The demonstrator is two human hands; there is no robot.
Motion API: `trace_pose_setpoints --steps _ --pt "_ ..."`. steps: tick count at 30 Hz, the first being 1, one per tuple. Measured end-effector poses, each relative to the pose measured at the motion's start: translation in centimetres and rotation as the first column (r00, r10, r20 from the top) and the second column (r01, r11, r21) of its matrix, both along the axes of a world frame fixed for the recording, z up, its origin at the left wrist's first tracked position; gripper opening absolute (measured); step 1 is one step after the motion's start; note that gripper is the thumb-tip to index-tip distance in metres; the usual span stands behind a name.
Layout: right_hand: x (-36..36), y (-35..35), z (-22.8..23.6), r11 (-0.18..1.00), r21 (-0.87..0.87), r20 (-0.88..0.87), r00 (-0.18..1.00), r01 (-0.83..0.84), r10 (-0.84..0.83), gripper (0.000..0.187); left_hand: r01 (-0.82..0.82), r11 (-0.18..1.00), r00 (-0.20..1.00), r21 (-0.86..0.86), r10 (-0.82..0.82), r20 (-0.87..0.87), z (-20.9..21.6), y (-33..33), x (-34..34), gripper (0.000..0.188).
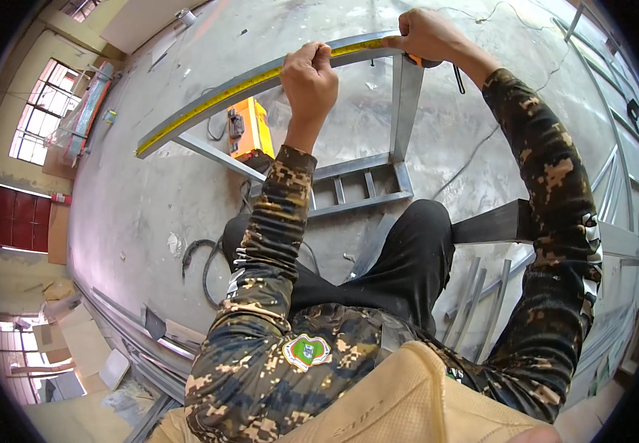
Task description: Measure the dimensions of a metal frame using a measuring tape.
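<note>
left hand (309, 74) pinching thin yellow steel tape blade (208, 105) onto grey metal tube (186, 127) | right hand (426, 35) at 1 o'clock clamps its case end | blade's springy, slippery, so pin it flat

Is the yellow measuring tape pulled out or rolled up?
Pulled out. The yellow tape lies stretched along the metal bar, pressed down by the left hand, while the right hand holds its other end.

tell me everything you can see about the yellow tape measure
The yellow tape measure blade is a thin, flat strip pulled out long along the top of the grey metal bar. The left hand presses it onto the bar midway; the right hand holds its case end, mostly hidden. Its far end reaches the bar's left tip.
</note>
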State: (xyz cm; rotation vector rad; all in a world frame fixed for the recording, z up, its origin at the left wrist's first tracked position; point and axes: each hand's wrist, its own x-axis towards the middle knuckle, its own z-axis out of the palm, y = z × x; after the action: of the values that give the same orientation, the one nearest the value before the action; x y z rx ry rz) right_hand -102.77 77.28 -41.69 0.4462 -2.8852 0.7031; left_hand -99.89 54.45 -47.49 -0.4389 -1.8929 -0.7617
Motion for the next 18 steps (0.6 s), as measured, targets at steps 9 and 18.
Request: trace_pose_setpoints --steps 9,18 --pt "-1.4 0.3 -0.9 0.999 0.043 -0.036 0.999 0.016 -0.014 0.035 0.014 0.999 0.996 0.034 -0.017 0.086 0.5 0.3 0.1 0.004" --pt "-0.7 0.4 0.1 1.0 0.014 0.02 0.999 -0.025 0.025 0.035 -0.047 0.999 0.993 -0.003 0.047 0.109 0.3 0.0 -0.2 0.011"
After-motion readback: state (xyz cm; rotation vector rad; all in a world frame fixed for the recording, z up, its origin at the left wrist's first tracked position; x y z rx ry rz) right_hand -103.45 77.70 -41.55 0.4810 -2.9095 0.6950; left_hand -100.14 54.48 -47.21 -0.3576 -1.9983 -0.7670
